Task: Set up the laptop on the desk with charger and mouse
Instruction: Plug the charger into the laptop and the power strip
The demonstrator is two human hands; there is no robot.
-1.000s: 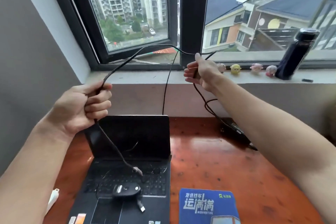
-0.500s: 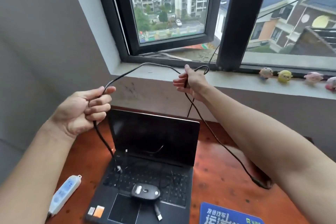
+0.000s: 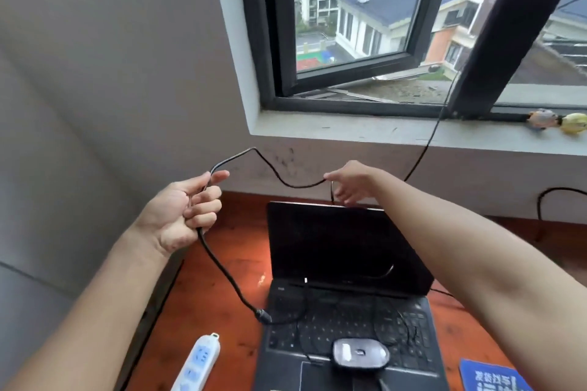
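An open black laptop point(image 3: 343, 251) with a dark screen stands on the reddish wooden desk point(image 3: 219, 292). A grey-black mouse point(image 3: 360, 357) lies on the laptop's palm rest. My left hand point(image 3: 184, 213) is closed around the black charger cable point(image 3: 222, 267), whose plug end point(image 3: 263, 316) hangs by the laptop's left edge. My right hand point(image 3: 349, 181) is above the top of the screen, pinching the same cable farther along. The cable sags between my hands.
A white power strip point(image 3: 198, 362) lies on the desk left of the laptop. A blue mouse pad point(image 3: 489, 376) shows at the lower right. Small figurines point(image 3: 559, 120) sit on the windowsill point(image 3: 349, 132). Another black cable point(image 3: 425, 149) runs down from the window.
The view has swung left and down. Both hands came lower with the cable; my right hand dropped to the screen's top edge, and the plug end now hangs beside the laptop's left side.
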